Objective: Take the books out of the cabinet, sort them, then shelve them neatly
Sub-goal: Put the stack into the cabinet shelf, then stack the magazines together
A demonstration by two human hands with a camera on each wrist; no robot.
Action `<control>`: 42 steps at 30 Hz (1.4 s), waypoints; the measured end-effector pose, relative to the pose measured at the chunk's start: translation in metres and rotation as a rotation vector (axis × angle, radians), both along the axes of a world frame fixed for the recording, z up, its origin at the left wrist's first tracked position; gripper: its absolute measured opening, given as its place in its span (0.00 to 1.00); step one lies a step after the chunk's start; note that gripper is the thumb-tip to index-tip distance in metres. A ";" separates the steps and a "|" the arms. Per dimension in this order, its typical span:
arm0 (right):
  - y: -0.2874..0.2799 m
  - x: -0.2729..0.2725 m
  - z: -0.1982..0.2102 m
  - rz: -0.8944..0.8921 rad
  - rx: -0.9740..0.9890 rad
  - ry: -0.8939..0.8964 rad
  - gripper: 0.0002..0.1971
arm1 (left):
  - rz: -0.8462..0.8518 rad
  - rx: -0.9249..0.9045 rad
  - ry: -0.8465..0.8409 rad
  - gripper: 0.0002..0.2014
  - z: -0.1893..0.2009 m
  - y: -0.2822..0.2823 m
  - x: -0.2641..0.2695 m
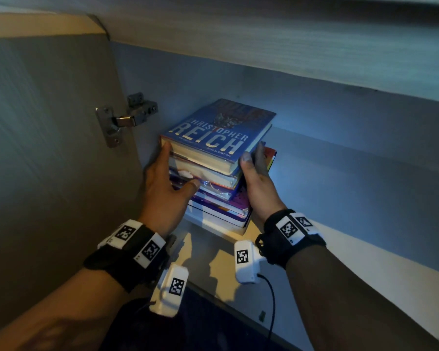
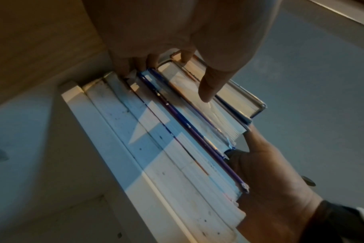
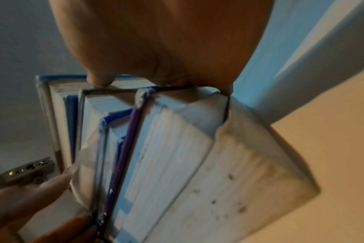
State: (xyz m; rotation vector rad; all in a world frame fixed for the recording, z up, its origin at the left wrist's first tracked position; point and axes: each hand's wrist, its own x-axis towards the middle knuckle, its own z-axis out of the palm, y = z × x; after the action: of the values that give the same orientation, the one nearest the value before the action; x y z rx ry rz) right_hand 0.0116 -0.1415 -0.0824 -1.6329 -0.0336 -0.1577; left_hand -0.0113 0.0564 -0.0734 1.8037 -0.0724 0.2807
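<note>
A stack of several books [image 1: 213, 191] lies flat on the cabinet shelf [image 1: 340, 188], in its left corner. On top is a blue hardback [image 1: 221, 130] lettered "Christopher Reich". My left hand [image 1: 180, 165] holds the stack's left side, fingers along that side and thumb on the front page edges. The left wrist view shows the thumb [image 2: 208, 88] on the pages and the fingers [image 2: 152, 60] hooked round the far corner. My right hand [image 1: 252, 154] clasps the right side, thumb at the top book's front corner. In the right wrist view its palm [image 3: 160, 49] lies against the stack [image 3: 177, 156].
The cabinet door [image 1: 48, 148] stands open at the left on a metal hinge [image 1: 127, 117], close to my left hand. A panel [image 1: 289, 46] hangs low overhead. Bare shelf stretches right of the stack. A black cable [image 1: 273, 307] hangs from my right wrist.
</note>
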 end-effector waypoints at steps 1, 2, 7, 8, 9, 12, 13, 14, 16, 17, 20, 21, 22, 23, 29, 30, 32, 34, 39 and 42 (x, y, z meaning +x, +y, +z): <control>0.001 -0.001 0.001 -0.014 -0.046 -0.005 0.45 | -0.003 0.003 -0.012 0.49 0.001 0.002 0.002; 0.001 0.000 -0.001 -0.027 -0.080 -0.009 0.47 | -0.011 0.006 -0.020 0.48 0.002 0.004 0.005; 0.001 -0.001 -0.002 -0.013 -0.119 -0.011 0.44 | -0.006 0.069 0.010 0.48 0.009 0.003 0.002; 0.001 0.000 -0.002 -0.007 -0.121 -0.004 0.40 | 0.002 0.066 0.023 0.47 0.009 0.000 -0.001; -0.001 0.001 -0.002 -0.017 -0.125 0.018 0.37 | 0.029 0.067 0.031 0.44 0.010 -0.002 -0.005; -0.007 -0.004 0.010 -0.027 -0.198 0.137 0.38 | 0.083 0.115 -0.036 0.33 0.018 -0.007 -0.021; -0.009 -0.008 0.011 -0.028 -0.225 0.172 0.35 | 0.074 0.151 -0.095 0.30 0.023 -0.007 -0.027; -0.007 -0.013 0.010 -0.045 -0.248 0.158 0.33 | 0.063 0.211 -0.185 0.28 0.028 -0.007 -0.031; -0.003 -0.024 0.003 -0.131 -0.306 0.023 0.34 | 0.016 0.435 -0.358 0.30 0.032 -0.007 -0.029; -0.001 -0.024 -0.008 -0.143 -0.366 -0.017 0.35 | -0.009 0.554 -0.399 0.33 0.030 -0.007 -0.027; -0.002 -0.043 -0.032 -0.130 -0.514 0.059 0.41 | -0.061 0.786 -0.353 0.38 0.030 -0.009 -0.019; 0.000 -0.060 -0.023 -0.085 -0.525 0.092 0.41 | -0.079 0.835 -0.321 0.38 0.031 -0.007 -0.018; -0.002 -0.074 -0.013 -0.054 -0.497 0.143 0.38 | -0.109 0.869 -0.280 0.38 0.037 -0.006 -0.017; 0.001 -0.087 -0.002 -0.039 -0.454 0.205 0.31 | -0.147 0.892 -0.229 0.38 0.043 -0.003 -0.017; 0.015 -0.144 0.125 0.081 -0.355 0.442 0.07 | -0.434 0.841 0.112 0.36 0.127 0.017 -0.024; 0.017 -0.154 0.154 0.106 -0.387 0.397 0.17 | -0.499 0.800 0.185 0.32 0.155 0.022 -0.031; 0.034 -0.167 0.231 0.236 -0.306 0.467 0.18 | -0.592 0.674 0.247 0.26 0.220 0.034 -0.048; 0.055 -0.161 0.303 0.278 -0.265 0.484 0.07 | -0.600 0.504 0.311 0.21 0.291 0.057 -0.063; 0.112 -0.095 0.460 0.349 -0.151 0.341 0.24 | -0.427 0.478 0.349 0.08 0.435 0.126 -0.022; 0.140 -0.027 0.482 0.289 -0.037 0.384 0.15 | -0.208 0.502 0.358 0.10 0.447 0.181 0.044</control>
State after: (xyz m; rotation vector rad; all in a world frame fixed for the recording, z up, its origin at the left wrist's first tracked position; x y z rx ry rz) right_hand -0.0151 -0.0017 0.3995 -1.6519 0.0218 0.3793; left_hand 0.0325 0.2377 0.3738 2.2960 -0.0816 -0.2334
